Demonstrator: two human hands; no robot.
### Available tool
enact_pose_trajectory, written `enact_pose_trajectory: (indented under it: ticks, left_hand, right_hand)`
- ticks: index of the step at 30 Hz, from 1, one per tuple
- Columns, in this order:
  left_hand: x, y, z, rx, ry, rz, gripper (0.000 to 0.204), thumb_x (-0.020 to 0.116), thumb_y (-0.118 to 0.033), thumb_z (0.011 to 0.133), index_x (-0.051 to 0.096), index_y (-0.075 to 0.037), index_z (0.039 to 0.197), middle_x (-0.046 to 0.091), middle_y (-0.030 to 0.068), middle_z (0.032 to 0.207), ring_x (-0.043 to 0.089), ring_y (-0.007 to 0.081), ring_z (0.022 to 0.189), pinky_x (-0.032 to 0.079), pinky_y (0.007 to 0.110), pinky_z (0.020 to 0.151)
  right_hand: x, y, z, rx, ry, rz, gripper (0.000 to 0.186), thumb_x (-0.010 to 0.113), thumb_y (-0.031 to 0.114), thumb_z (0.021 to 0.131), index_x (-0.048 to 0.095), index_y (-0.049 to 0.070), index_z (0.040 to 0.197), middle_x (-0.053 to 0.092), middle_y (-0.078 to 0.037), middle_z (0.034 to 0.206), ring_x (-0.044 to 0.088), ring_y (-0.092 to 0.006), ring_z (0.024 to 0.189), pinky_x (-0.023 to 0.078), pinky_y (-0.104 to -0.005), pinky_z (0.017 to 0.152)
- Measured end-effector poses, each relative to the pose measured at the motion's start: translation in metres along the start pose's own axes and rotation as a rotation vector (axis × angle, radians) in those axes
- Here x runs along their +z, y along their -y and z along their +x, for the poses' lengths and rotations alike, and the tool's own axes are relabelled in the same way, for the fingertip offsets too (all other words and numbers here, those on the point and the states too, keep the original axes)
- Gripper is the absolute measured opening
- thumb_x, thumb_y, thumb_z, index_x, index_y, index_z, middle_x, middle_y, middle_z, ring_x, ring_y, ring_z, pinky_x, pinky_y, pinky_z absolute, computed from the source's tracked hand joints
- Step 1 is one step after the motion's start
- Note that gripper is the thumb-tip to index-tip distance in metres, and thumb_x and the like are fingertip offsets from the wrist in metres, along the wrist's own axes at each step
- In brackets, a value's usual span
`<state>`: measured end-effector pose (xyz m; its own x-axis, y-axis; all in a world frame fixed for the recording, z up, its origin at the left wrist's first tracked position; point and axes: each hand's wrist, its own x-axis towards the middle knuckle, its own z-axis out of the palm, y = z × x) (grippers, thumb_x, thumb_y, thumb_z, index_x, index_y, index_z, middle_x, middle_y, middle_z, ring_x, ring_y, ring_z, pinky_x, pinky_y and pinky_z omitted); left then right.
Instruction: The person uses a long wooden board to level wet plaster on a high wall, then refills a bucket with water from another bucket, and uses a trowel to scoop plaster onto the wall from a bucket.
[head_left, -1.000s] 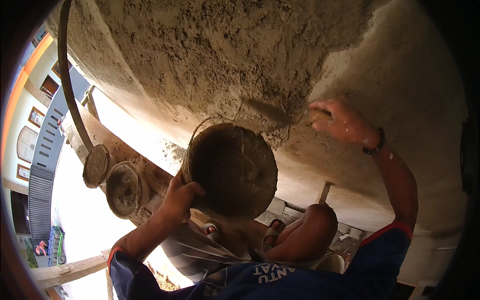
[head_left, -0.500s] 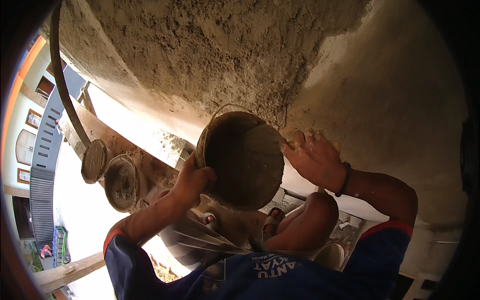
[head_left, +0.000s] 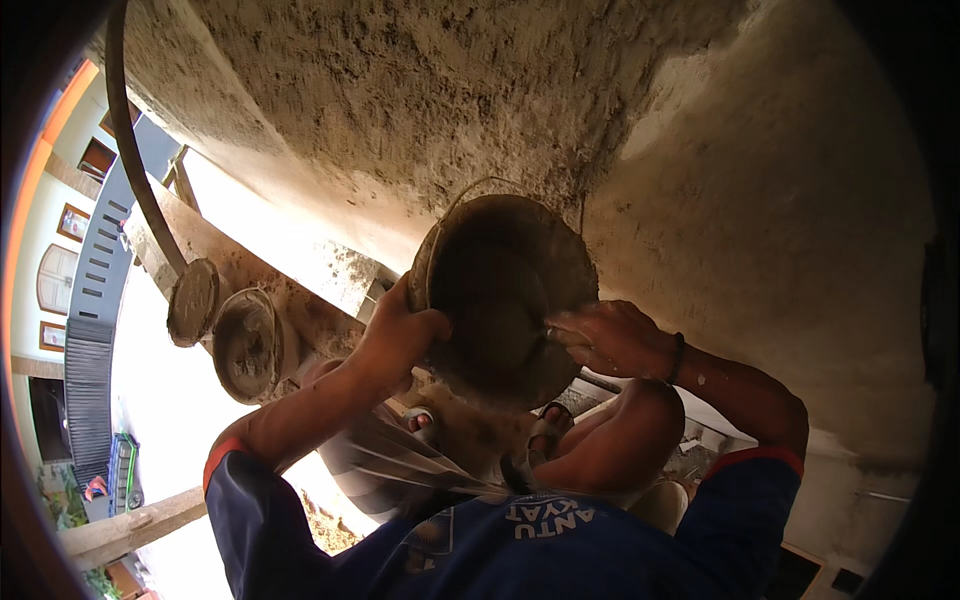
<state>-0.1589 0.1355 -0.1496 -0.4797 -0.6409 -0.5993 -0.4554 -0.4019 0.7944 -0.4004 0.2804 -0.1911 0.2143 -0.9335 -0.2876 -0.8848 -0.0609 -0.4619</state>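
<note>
A mortar-smeared bucket (head_left: 565,240) with a thin wire handle is tipped toward me in front of the rough wall, its dark inside showing. My left hand (head_left: 398,335) grips its left rim, thumb inside and fingers behind. My right hand (head_left: 615,338) is at the right side of the mouth, fingers bent together and reaching just over the rim. Those fingertips are slightly blurred, and whatever they hold is hidden. Wet-looking grey residue coats the bucket's inside.
Rough plaster covers the wall (head_left: 420,110); a smoother section (head_left: 760,220) adjoins it. On a plank at left stand a mortar-caked pail (head_left: 248,345) and a round crusted container (head_left: 193,302), beside a long curved pole (head_left: 135,150). My sandalled feet (head_left: 545,432) are below the bucket.
The bucket has moved slightly up and right with my left hand. My right hand has dropped lower and its fingers have come in over the bucket's right rim.
</note>
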Motion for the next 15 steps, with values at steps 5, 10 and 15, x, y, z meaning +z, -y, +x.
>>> enact_pose_trajectory:
  ticks: [5, 10, 15]
  left_hand:
    - [-0.015, 0.048, 0.015, 0.152, 0.052, -0.226, 0.053, 0.054, 0.008, 0.072, 0.05, -0.001, 0.125, 0.062, 0.0073, 0.092, 0.06, 0.0145, 0.07, 0.05, 0.025, 0.058]
    - [-0.021, 0.067, 0.014, 0.092, 0.025, -0.288, 0.054, 0.056, 0.007, 0.072, 0.05, -0.001, 0.125, 0.063, 0.01, 0.1, 0.061, 0.0182, 0.083, 0.052, 0.028, 0.07]
    - [-0.007, 0.077, 0.019, 0.076, 0.072, -0.419, 0.056, 0.055, 0.008, 0.071, 0.049, -0.001, 0.126, 0.062, 0.0118, 0.105, 0.061, 0.0213, 0.09, 0.053, 0.032, 0.076]
  right_hand:
    - [-0.05, 0.023, -0.025, -0.012, -0.14, 0.005, 0.048, 0.065, 0.018, 0.08, 0.055, 0.008, 0.126, 0.064, -0.02, 0.091, 0.064, -0.0362, 0.086, 0.051, -0.0434, 0.076]
    - [-0.102, 0.038, -0.048, 0.058, -0.141, 0.017, 0.045, 0.067, 0.021, 0.08, 0.058, 0.007, 0.122, 0.065, -0.02, 0.097, 0.064, -0.0365, 0.091, 0.05, -0.0415, 0.082]
    - [-0.11, -0.03, -0.036, 0.184, -0.271, -0.155, 0.044, 0.066, 0.027, 0.081, 0.062, 0.001, 0.116, 0.067, -0.021, 0.1, 0.065, -0.0323, 0.093, 0.05, -0.0377, 0.082]
